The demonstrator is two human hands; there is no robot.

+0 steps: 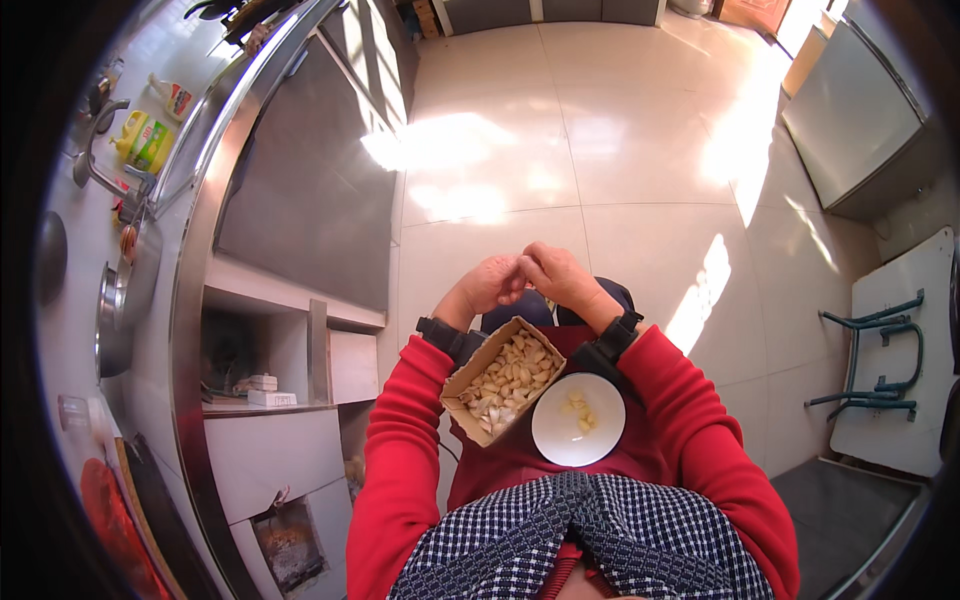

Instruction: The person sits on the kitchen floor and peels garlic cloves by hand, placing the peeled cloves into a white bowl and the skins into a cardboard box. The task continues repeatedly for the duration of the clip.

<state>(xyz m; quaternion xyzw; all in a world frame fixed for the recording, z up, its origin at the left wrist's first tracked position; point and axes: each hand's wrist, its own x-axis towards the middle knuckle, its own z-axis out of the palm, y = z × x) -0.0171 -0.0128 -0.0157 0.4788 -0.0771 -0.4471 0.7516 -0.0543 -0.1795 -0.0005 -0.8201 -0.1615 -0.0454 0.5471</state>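
Fingertips of my left hand (493,281) and my right hand (556,271) meet above my knees, past the far side of the box. Both hands have bent, pinched fingers; whatever small thing may be between them is hidden. On my lap, a cardboard box (463,376) full of unpeeled garlic cloves (514,375) lies tilted, nearer my left forearm. To its right is a white bowl (555,444) with several peeled garlic cloves (582,414) inside. A dark red apron (645,442) lies under both containers. Black bands with devices circle both wrists.
At left runs a counter with a metal edge (196,300), a faucet (94,161), a yellow detergent jug (144,142) and a metal basin (114,330). A folding table (889,300) leans at right, below a refrigerator (855,112). Sunlight patches cross the tiled floor (487,90).
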